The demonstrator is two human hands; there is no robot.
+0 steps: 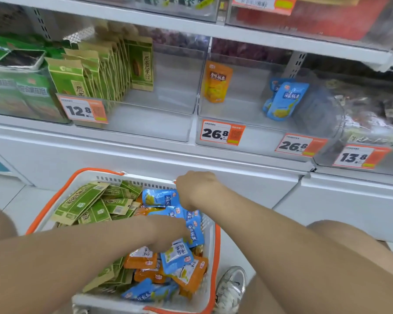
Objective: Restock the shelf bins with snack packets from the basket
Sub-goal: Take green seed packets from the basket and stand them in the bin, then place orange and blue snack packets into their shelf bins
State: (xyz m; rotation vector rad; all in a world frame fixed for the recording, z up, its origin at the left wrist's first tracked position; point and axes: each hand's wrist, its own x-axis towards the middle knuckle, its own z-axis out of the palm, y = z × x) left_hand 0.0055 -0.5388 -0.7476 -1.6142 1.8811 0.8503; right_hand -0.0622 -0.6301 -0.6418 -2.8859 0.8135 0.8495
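- Orange trim runs round the rim of one white basket standing on the floor below the shelf, between the person's knees.
- In the basket lie three sorts of snack packets: a heap of green packets at the far left, more than six, too overlapped to count exactly; blue packets, about eight showing; orange packets, about four showing, partly buried.
- On the shelf above are clear bins: one bin holds a row of upright green packets at its left end; the next bin holds one orange packet standing upright and two blue ones leaning together to its right.
- Four price tags show along the bin fronts.
- One shoe shows just right of the basket.
- The left hand reaches across the basket from the left, palm down, fingers curled into the blue and orange packets; whether it actually grips one I cannot tell.
- The right hand comes in from the right, wrist bent downward at the basket's far rim, its fingers hidden among the blue packets, so its grip cannot be told either.
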